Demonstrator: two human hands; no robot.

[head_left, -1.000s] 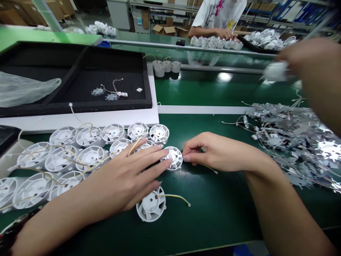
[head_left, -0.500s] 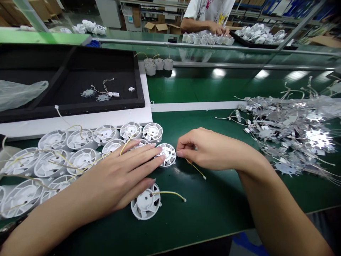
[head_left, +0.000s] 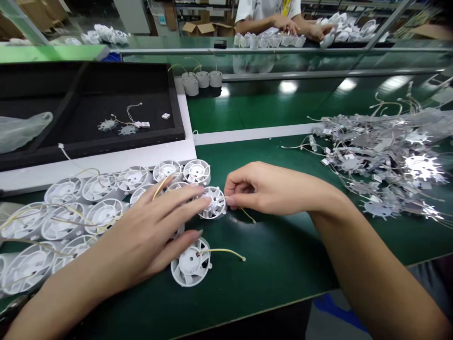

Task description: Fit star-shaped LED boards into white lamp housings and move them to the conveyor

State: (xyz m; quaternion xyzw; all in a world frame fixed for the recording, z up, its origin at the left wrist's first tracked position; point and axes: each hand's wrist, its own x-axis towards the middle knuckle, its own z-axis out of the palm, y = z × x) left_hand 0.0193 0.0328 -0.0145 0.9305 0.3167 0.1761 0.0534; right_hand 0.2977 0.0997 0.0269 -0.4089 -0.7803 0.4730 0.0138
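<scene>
My left hand (head_left: pixel 159 224) lies with its fingers stretched out over white round fan housings, its fingertips resting on one small housing (head_left: pixel 219 204) at the end of the middle row. At that housing's right edge, my right hand (head_left: pixel 264 188) pinches a thin wire between thumb and forefinger. The loose yellow end of a wire (head_left: pixel 248 216) shows below the right hand. Just under my left thumb, another fan housing (head_left: pixel 190 262) stands apart, its yellow-and-white lead stretching right. Further housings (head_left: pixel 106 213) are lined up in rows to the left, partly covered by my left hand and forearm.
At right lies a tangled heap of silvery, star-shaped plates with wires (head_left: pixel 375 156). A black tray (head_left: pixel 141 137) at back left holds a few similar plates. Several white cups (head_left: pixel 191 86) stand beyond it. Across the bench, a co-worker's hands (head_left: pixel 286 24) handle white parts.
My right hand stays pinched at the housing's edge, and the loose wire end has drawn closer to it. The view has shifted slightly. The co-worker's other hand now reaches to the white pile.
</scene>
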